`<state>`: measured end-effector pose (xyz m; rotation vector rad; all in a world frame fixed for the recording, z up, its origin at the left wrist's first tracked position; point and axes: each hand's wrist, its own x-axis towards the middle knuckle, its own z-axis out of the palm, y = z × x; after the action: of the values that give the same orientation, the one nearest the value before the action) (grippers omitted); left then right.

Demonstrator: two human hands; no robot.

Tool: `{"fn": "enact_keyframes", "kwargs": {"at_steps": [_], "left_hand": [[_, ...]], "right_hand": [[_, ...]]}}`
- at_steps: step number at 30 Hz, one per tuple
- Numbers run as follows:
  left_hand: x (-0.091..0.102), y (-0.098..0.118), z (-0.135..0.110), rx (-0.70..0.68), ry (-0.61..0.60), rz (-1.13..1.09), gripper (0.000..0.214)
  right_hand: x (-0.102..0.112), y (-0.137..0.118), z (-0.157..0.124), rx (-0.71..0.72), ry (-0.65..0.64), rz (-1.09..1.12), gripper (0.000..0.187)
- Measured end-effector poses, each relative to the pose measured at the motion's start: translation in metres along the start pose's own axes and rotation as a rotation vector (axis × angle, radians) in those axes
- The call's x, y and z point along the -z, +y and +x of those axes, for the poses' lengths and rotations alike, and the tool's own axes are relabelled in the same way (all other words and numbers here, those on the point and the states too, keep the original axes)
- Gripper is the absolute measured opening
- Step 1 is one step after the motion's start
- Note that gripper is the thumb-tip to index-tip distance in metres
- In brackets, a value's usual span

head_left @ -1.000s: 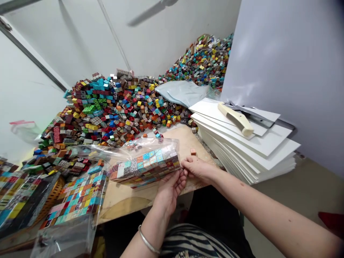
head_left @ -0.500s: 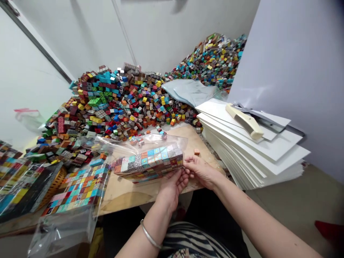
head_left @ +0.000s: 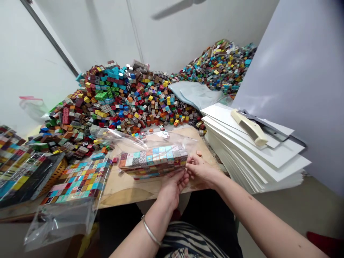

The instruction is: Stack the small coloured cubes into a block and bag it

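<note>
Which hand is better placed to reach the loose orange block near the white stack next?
Probably the right hand: it lies close to the orange block, while the left hand is farther away, at the near side of the bagged blocks.

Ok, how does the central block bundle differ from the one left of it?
The central bundle shows a narrow top; the left bundle, a broad one. The left hand and right hand are at the central bundle, not the left bundle. Both are multicoloured, in clear plastic.

A pale wall (head_left: 113, 43) rises behind the tan wooden tabletop (head_left: 115, 190). Greyish floor (head_left: 282, 206) shows at lower right.
</note>
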<state>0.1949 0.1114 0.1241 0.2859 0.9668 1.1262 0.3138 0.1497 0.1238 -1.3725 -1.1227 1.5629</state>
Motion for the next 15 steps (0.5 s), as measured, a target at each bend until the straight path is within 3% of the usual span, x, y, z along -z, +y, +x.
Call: {"fn": "enact_keyframes", "kwargs": {"at_steps": [7, 15], "left_hand": [[0.0022, -0.0021, -0.0015, -0.025, -0.039, -0.011, 0.023], [0.0028, -0.0049, -0.0014, -0.033, -0.049, -0.035, 0.024]], "right_hand": [[0.0027, -0.0029, -0.0043, -0.044, -0.049, 0.034, 0.025], [-0.0014, -0.0052, -0.0100, -0.028, -0.057, 0.010, 0.018]]}}
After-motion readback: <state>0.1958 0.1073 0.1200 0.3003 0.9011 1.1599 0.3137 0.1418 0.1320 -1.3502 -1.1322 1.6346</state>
